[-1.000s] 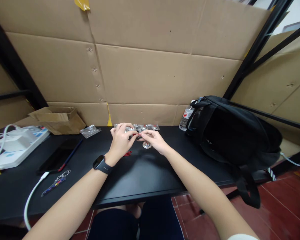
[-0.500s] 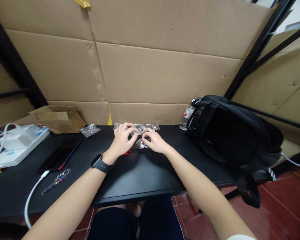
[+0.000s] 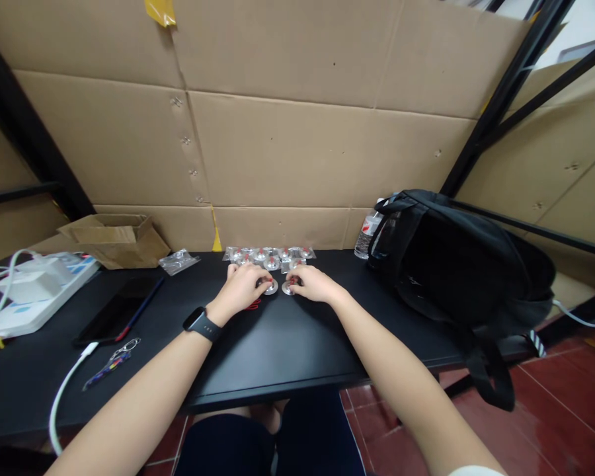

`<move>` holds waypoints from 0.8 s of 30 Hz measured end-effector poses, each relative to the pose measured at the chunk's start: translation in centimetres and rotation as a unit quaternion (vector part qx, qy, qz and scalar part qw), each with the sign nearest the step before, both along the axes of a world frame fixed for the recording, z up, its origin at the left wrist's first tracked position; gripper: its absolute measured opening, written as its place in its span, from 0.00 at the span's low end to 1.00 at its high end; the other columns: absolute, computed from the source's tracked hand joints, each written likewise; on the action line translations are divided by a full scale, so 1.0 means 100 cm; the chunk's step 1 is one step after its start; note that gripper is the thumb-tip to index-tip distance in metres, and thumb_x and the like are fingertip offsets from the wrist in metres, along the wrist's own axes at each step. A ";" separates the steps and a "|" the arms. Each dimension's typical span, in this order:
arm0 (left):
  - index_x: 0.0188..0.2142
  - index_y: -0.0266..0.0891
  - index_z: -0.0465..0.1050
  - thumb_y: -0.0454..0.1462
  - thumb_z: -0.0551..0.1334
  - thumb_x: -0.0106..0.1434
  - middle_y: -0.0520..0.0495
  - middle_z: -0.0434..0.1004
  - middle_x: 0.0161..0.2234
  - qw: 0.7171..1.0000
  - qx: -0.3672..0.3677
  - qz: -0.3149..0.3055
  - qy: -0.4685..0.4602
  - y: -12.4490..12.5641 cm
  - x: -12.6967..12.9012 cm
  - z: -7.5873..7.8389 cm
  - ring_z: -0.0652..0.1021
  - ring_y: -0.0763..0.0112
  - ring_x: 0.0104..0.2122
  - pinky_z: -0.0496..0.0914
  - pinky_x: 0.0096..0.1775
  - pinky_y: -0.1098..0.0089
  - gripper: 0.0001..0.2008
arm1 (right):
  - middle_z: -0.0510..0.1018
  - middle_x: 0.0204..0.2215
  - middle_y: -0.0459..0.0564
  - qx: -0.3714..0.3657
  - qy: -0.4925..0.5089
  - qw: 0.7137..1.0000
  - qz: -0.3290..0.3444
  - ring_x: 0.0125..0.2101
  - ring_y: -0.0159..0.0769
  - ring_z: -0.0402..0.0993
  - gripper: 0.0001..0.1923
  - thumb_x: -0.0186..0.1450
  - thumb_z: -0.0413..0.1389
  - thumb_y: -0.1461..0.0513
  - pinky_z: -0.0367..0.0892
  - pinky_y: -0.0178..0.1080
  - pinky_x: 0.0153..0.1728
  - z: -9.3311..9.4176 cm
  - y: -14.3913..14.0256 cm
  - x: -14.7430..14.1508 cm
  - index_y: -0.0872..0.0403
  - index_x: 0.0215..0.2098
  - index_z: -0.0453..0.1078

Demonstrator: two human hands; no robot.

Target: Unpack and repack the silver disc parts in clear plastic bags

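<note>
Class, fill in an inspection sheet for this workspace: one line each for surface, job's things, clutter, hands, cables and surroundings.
Surface: black table, bare in front of the hands.
Job's things: two small silver discs, one under each hand; a row of clear packets holding similar pieces lies behind them by the wall; a small red piece beside the left hand.
Clutter: black backpack, water bottle, open cardboard box, phone, keyring, loose clear bag.
Hands: left hand, with a black watch on the wrist, and right hand each rest fingertips on a disc.
Cables: white cable over the front edge; white power strip.
Surroundings: cardboard wall, black rack frame, red tiled floor.
</note>
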State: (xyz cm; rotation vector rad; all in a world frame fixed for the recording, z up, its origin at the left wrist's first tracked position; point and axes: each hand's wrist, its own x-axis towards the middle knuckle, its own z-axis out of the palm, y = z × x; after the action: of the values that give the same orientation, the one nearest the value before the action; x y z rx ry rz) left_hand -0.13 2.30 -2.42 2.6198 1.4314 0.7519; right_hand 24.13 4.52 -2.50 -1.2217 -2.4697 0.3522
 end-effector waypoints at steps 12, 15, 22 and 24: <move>0.37 0.49 0.79 0.42 0.59 0.67 0.50 0.85 0.38 0.999 -0.015 0.040 -0.005 0.003 0.001 -0.005 0.77 0.59 0.44 0.54 0.47 0.59 0.09 | 0.82 0.39 0.49 -0.002 -0.072 0.992 -0.106 0.41 0.40 0.77 0.04 0.65 0.59 0.60 0.64 0.34 0.35 0.000 -0.001 -0.006 0.49 0.37 0.77; 0.36 0.49 0.80 0.43 0.60 0.66 0.51 0.85 0.38 0.998 -0.025 0.050 -0.015 0.001 0.001 -0.003 0.78 0.58 0.45 0.54 0.48 0.59 0.09 | 0.82 0.35 0.48 -0.010 -0.016 0.996 -0.090 0.38 0.38 0.77 0.02 0.64 0.60 0.62 0.65 0.34 0.36 -0.001 -0.001 -0.006 0.50 0.35 0.76; 0.37 0.48 0.81 0.47 0.61 0.65 0.52 0.86 0.37 0.988 -0.058 0.091 -0.112 -0.005 0.004 0.008 0.82 0.61 0.39 0.62 0.48 0.61 0.11 | 0.81 0.29 0.47 -0.079 0.324 0.942 -0.037 0.30 0.33 0.78 0.03 0.62 0.60 0.63 0.70 0.35 0.36 -0.008 0.003 -0.020 0.55 0.31 0.73; 0.38 0.48 0.81 0.49 0.61 0.64 0.53 0.86 0.37 0.982 -0.063 0.096 -0.147 -0.005 0.004 0.009 0.82 0.61 0.39 0.65 0.47 0.62 0.12 | 0.81 0.28 0.46 -0.108 0.373 0.921 -0.042 0.29 0.33 0.78 0.06 0.61 0.62 0.60 0.71 0.35 0.35 -0.010 0.003 -0.024 0.55 0.31 0.72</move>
State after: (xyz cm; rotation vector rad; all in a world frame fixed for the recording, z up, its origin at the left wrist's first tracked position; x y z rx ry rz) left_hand 0.31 1.79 -1.49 2.1894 1.5955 0.9845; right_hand 21.69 4.85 -3.54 -1.0083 -1.7440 0.8972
